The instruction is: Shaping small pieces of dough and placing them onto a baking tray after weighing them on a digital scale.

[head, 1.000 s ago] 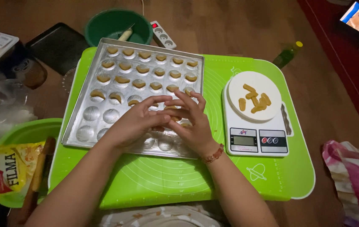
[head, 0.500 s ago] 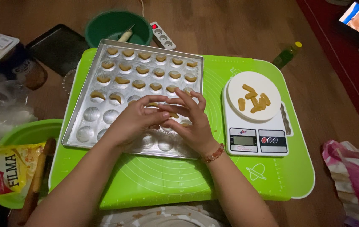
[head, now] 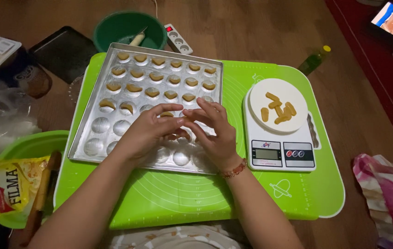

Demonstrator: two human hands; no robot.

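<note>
Both hands are meeting over the middle of the metal mould tray [head: 113,115], the left hand [head: 148,131] and right hand [head: 212,131] curling narrow, fingertips pinching a small dough piece [head: 167,114] into a cavity. Far rows are already filled. Judging by this, the near empty cavities are waiting on dough pieces from the scale [head: 277,154] at right.

A brown wooden floor [head: 261,32] in dim, warm light; a red rug [head: 381,60] lies far right.
</note>
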